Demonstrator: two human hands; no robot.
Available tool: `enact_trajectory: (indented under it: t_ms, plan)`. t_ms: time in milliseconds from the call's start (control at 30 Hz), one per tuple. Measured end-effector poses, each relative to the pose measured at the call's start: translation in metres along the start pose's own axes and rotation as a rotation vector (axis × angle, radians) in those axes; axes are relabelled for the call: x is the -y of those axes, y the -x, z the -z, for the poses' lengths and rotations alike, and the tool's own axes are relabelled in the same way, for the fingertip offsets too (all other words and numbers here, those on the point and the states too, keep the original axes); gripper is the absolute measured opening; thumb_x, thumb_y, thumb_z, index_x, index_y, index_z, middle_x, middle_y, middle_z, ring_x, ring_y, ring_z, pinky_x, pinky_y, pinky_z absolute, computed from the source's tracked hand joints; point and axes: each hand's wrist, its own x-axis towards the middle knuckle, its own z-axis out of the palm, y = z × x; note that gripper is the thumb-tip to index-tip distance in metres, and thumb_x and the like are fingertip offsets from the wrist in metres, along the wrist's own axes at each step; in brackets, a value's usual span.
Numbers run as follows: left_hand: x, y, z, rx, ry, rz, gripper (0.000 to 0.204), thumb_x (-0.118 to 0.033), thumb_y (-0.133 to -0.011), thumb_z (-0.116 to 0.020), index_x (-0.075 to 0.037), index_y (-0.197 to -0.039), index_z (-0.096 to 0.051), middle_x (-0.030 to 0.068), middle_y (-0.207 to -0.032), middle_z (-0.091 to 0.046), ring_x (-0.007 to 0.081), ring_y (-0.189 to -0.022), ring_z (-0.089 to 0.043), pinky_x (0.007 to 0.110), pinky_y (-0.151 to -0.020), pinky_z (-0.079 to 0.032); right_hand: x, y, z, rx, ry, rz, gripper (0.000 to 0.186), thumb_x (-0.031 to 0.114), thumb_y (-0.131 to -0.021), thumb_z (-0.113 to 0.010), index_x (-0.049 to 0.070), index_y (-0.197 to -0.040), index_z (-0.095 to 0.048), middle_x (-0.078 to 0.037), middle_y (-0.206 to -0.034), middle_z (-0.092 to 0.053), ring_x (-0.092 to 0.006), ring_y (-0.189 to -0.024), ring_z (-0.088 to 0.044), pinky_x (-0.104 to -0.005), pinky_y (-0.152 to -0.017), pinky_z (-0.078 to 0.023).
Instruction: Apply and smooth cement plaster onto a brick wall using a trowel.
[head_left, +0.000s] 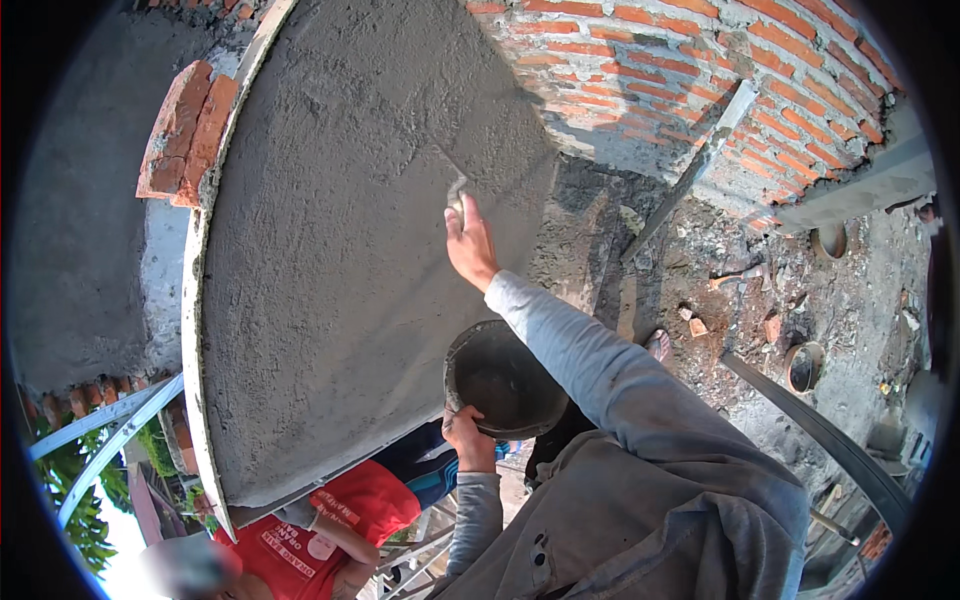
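The left grip (467, 432) clamped a round black bucket (507, 380) one-sidedly, risking tipping; the right grip (472, 243), clasping a metal trowel (459, 186), risked gouging grey plaster (330, 250) if over-tilted.

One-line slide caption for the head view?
Right hand holds a trowel at a grey plastered surface; left hand grips a dark bucket by its rim.

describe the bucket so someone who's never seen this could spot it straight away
Find the large grey plastered surface, then look towards its lower right. There the left hand grips a round black bucket. Being dark and open-topped, it stands out from the pale grey sleeve crossing beside it.
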Motion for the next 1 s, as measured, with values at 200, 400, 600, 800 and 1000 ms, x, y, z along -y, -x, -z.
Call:
enact_trajectory:
  t_ms: [200,400,600,800,1000]
  plan:
    - [-0.005,-0.003,-0.018,0.028,0.109,0.045,0.055,0.012,-0.061,-0.042,0.000,-0.111,-0.060,0.0097,-0.104,-0.063,0.0244,-0.091,-0.062,0.029,-0.072,-0.051,0.027,0.162,0.059,0.380,-0.291,0.163,0.042,0.021,-0.095,-0.051,-0.004,-0.126,-0.039,-0.029,-0.111,-0.055,-0.0405,-0.104,-0.057,-0.0412,-0.089,-0.045]
    - [-0.009,0.004,-0.061,0.175,0.065,-0.022,0.061,0.014,-0.056,-0.040,0.001,-0.112,-0.058,0.0099,-0.101,-0.064,0.0241,-0.088,-0.062,0.029,-0.073,-0.052,-0.050,0.142,0.224,0.869,0.623,0.174,0.032,0.019,-0.084,-0.055,0.000,-0.108,-0.054,-0.022,-0.084,-0.062,-0.0376,-0.073,-0.062,-0.0470,-0.066,-0.049]
    - [-0.013,0.044,-0.142,0.420,-0.066,-0.166,0.063,0.018,-0.054,-0.041,0.004,-0.111,-0.063,0.0063,-0.101,-0.066,0.0148,-0.086,-0.061,0.021,-0.063,-0.045,-0.045,0.137,0.238,0.749,0.866,0.139,0.028,0.017,-0.086,-0.054,-0.002,-0.106,-0.054,-0.023,-0.085,-0.063,-0.0393,-0.078,-0.063,-0.0475,-0.066,-0.052]
    - [-0.015,0.083,-0.181,0.465,-0.117,-0.304,0.062,0.019,-0.059,-0.040,0.003,-0.115,-0.063,0.0047,-0.102,-0.066,0.0112,-0.085,-0.059,0.021,-0.061,-0.043,-0.021,0.125,0.282,0.589,0.950,0.216,0.032,0.017,-0.087,-0.049,-0.005,-0.110,-0.054,-0.022,-0.084,-0.064,-0.0363,-0.077,-0.065,-0.0452,-0.065,-0.053]
    - [-0.002,0.108,-0.202,0.508,-0.174,-0.312,0.058,0.020,-0.060,-0.045,0.002,-0.111,-0.066,0.0042,-0.104,-0.066,0.0112,-0.087,-0.060,0.023,-0.072,-0.047,-0.011,0.141,0.304,0.648,1.018,0.235,0.033,0.012,-0.082,-0.051,-0.008,-0.107,-0.057,-0.022,-0.080,-0.065,-0.0343,-0.074,-0.067,-0.0421,-0.065,-0.054]
